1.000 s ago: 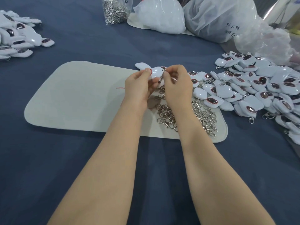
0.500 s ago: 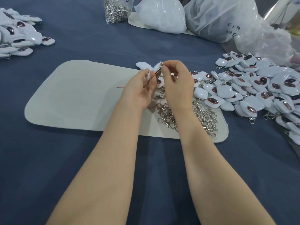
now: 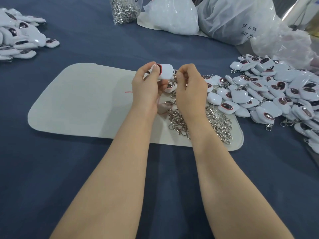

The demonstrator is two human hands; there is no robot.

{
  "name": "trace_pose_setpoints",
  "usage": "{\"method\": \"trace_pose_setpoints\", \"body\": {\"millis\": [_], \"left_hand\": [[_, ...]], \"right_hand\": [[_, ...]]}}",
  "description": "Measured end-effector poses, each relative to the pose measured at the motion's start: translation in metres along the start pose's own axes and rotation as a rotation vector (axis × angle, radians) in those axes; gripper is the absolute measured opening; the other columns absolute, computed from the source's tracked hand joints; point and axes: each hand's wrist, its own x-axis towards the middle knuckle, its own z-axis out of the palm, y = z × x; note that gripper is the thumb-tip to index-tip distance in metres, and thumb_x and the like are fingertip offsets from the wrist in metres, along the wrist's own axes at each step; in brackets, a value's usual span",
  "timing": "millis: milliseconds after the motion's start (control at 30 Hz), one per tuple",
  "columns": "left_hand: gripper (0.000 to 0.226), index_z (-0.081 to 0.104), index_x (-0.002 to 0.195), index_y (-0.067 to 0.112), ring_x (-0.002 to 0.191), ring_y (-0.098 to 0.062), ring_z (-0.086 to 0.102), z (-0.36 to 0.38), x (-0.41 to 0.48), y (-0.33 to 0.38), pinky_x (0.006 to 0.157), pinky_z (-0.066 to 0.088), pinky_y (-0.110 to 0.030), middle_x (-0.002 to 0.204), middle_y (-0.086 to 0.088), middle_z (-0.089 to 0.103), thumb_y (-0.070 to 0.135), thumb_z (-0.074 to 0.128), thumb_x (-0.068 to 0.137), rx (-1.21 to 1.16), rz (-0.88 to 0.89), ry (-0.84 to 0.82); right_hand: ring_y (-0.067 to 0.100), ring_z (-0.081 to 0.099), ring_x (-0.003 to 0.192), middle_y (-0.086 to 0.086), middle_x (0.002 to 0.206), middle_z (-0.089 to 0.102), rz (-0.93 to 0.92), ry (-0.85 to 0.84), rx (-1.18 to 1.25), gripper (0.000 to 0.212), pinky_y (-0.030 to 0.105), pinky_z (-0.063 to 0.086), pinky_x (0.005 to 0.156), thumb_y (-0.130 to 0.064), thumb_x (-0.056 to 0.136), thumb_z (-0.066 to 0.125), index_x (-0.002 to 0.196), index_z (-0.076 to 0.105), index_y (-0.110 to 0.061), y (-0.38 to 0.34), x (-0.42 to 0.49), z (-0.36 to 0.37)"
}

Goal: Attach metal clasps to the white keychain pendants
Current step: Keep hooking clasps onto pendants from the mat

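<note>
The curled fingers [image 3: 181,77] of your right hand [image 3: 189,91] cover most of the small silver metal clasp [image 3: 173,81], so you can't make out its join to the white square plastic pendant [image 3: 166,71]. The heap of white pendants [image 3: 20,40] at far left runs off the edge. The handwriting on the translucent plastic bag [image 3: 229,19] is too small to read.

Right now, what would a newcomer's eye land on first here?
Above the pale mat at centre, the left hand grips a white pendant while the right hand pinches a metal clasp at its corner. Then the heap of pendants sprawled to the right, and the loose clasps piled on the mat's right end.
</note>
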Motion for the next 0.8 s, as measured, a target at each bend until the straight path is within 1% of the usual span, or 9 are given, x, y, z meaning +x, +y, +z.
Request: {"method": "trace_pose_setpoints", "body": {"millis": [67, 167, 267, 300, 433, 533, 633, 700, 800], "left_hand": [[0.012, 0.059, 0.106, 0.017, 0.058, -0.014, 0.059, 0.001, -0.002, -0.001, 0.059, 0.053, -0.021, 0.089, 0.002, 0.06, 0.013, 0.054, 0.095, 0.141, 0.148, 0.01], [0.014, 0.057, 0.107, 0.022, 0.095, -0.02, 0.063, 0.001, -0.002, -0.004, 0.087, 0.053, -0.037, 0.106, 0.005, 0.061, 0.015, 0.052, 0.096, 0.408, 0.387, -0.021], [0.018, 0.059, 0.112, 0.019, 0.089, 0.005, 0.057, 0.002, -0.005, -0.008, 0.081, 0.047, -0.014, 0.104, 0.015, 0.058, 0.015, 0.05, 0.096, 0.538, 0.574, -0.052], [0.02, 0.06, 0.113, 0.018, 0.087, 0.007, 0.056, 0.003, -0.006, -0.009, 0.078, 0.043, -0.008, 0.103, 0.016, 0.059, 0.015, 0.05, 0.096, 0.586, 0.629, -0.061], [0.025, 0.061, 0.117, 0.016, 0.093, -0.011, 0.058, 0.003, -0.007, -0.013, 0.081, 0.044, -0.018, 0.11, 0.011, 0.063, 0.015, 0.048, 0.096, 0.737, 0.747, -0.104], [0.025, 0.061, 0.117, 0.016, 0.089, -0.001, 0.054, 0.004, -0.007, -0.012, 0.079, 0.041, -0.01, 0.106, 0.015, 0.06, 0.014, 0.048, 0.096, 0.71, 0.721, -0.078], [0.023, 0.061, 0.116, 0.016, 0.088, 0.01, 0.055, 0.002, -0.002, -0.01, 0.078, 0.039, -0.004, 0.102, 0.019, 0.058, 0.014, 0.048, 0.096, 0.61, 0.588, -0.048], [0.026, 0.06, 0.121, 0.016, 0.091, 0.008, 0.056, 0.003, -0.002, -0.009, 0.08, 0.043, -0.009, 0.102, 0.02, 0.061, 0.02, 0.046, 0.099, 0.526, 0.464, -0.064], [0.039, 0.045, 0.136, 0.023, 0.076, 0.016, 0.057, 0.005, -0.005, -0.006, 0.076, 0.045, -0.009, 0.094, 0.031, 0.059, 0.038, 0.036, 0.101, 0.401, 0.334, -0.055]], "right_hand": [[0.019, 0.049, 0.076, -0.001, 0.08, 0.055, 0.0, -0.011, -0.02, 0.011, 0.027, 0.035, 0.069, -0.006, 0.094, 0.047, 0.091, 0.057, -0.002, 0.0, 0.0, 0.0], [0.023, 0.049, 0.078, 0.0, 0.08, 0.055, 0.001, -0.028, -0.061, 0.011, 0.031, 0.035, 0.07, -0.005, 0.093, 0.046, 0.09, 0.056, -0.003, 0.002, 0.0, -0.001], [0.025, 0.049, 0.079, 0.004, 0.082, 0.058, -0.007, -0.047, -0.109, 0.012, 0.034, 0.034, 0.069, -0.006, 0.093, 0.044, 0.09, 0.056, -0.003, 0.003, 0.0, -0.001], [0.025, 0.049, 0.079, 0.006, 0.082, 0.059, -0.016, -0.058, -0.123, 0.013, 0.035, 0.033, 0.068, -0.006, 0.094, 0.044, 0.09, 0.056, -0.003, 0.004, 0.0, 0.0], [0.026, 0.049, 0.076, 0.01, 0.084, 0.062, 0.018, -0.128, -0.144, 0.014, 0.04, 0.038, 0.07, -0.008, 0.094, 0.045, 0.091, 0.057, -0.002, 0.005, 0.0, 0.0], [0.02, 0.053, 0.081, 0.006, 0.089, 0.064, 0.092, -0.121, -0.043, 0.017, 0.032, 0.041, 0.074, -0.01, 0.096, 0.045, 0.096, 0.061, -0.005, 0.003, -0.001, -0.002], [-0.003, 0.047, 0.084, 0.002, 0.103, 0.064, 0.099, -0.138, -0.02, 0.023, 0.012, 0.035, 0.075, -0.018, 0.098, 0.044, 0.106, 0.065, -0.013, 0.0, 0.003, -0.002], [-0.007, 0.047, 0.076, -0.003, 0.093, 0.063, 0.121, -0.189, 0.032, 0.02, 0.007, 0.033, 0.068, -0.025, 0.096, 0.049, 0.104, 0.066, -0.019, -0.001, 0.006, -0.005], [-0.003, 0.048, 0.056, -0.009, 0.066, 0.056, 0.231, -0.165, 0.082, 0.009, 0.011, 0.035, 0.057, -0.027, 0.09, 0.06, 0.088, 0.061, -0.018, 0.002, 0.008, -0.013]]}}
